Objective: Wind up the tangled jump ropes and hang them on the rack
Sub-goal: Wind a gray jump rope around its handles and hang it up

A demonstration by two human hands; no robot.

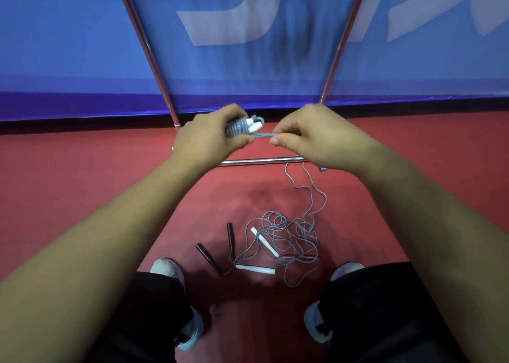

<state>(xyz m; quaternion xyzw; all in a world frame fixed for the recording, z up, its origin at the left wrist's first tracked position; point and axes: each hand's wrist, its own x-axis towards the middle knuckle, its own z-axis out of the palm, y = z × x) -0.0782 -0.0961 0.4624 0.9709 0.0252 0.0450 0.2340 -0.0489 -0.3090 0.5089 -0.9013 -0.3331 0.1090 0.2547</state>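
While the left grip [212,135] clasps the coil [236,128], the tail [265,134] pinched in the right grip [316,136] should be wound taut.

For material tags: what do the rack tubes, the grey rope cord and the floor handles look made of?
Shiny silver rack tube: polished metal, likely chromed steel, from its bright highlights. Thin grey rope cord: smooth, probably plastic-coated; holds springy loops. White stick handles and dark stick handles: likely plastic; too small to confirm.
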